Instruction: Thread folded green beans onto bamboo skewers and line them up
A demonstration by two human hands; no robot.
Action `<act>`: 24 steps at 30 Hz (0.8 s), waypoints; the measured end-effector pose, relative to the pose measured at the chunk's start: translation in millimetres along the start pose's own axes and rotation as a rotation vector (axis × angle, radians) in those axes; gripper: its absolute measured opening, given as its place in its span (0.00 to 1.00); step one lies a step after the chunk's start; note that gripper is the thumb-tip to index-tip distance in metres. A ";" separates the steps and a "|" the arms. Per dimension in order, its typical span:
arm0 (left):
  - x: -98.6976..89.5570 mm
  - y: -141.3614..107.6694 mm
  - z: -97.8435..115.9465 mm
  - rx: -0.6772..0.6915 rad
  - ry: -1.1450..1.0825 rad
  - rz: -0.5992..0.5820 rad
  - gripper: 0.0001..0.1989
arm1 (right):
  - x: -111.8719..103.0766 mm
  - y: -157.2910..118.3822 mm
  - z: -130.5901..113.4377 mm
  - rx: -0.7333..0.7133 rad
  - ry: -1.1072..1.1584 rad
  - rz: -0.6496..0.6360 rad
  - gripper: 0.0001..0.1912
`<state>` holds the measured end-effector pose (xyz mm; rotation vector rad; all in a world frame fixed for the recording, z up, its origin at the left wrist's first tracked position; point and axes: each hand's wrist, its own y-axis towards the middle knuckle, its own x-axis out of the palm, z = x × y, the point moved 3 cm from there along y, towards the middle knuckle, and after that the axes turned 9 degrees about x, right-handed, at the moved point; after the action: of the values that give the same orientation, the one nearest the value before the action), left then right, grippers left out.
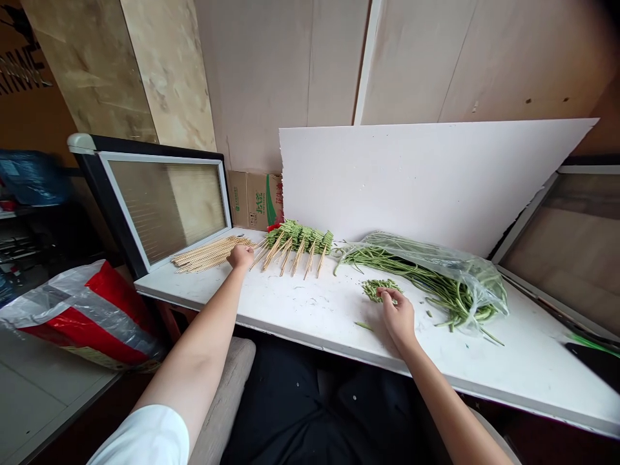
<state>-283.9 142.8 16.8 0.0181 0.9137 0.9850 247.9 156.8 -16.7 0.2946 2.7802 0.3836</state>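
My left hand (241,256) is closed at the right end of a pile of bamboo skewers (206,254); the fingers hide what they grip. Just right of it lie several finished skewers of green bean pieces (300,237), bean ends toward the back and bare sticks pointing forward. My right hand (399,315) pinches at the near right edge of a small heap of cut green bean pieces (372,289). Long whole green beans (411,268) lie behind and to the right, partly inside a clear plastic bag (467,268).
A single bean piece (363,326) lies apart on the white table (295,310). Behind stand a white board (411,181), a cardboard box (249,200) and a framed panel (167,206). A red and white sack (92,323) stands on the floor at left.
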 end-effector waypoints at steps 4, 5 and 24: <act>-5.6 -3.2 -1.2 0.022 -0.006 0.034 0.11 | 0.1 -0.2 -0.8 -0.007 -0.006 0.003 0.20; -7.1 -2.9 -0.6 0.028 -0.010 0.038 0.12 | 0.3 0.0 -0.5 -0.008 -0.003 0.004 0.20; -3.8 -14.1 6.0 0.133 -0.055 -0.130 0.11 | 2.8 -0.7 -3.2 0.000 0.019 -0.030 0.19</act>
<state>-270.8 134.1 17.5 0.0964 0.9168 0.7989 244.1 156.1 -14.8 0.2500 2.8000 0.3805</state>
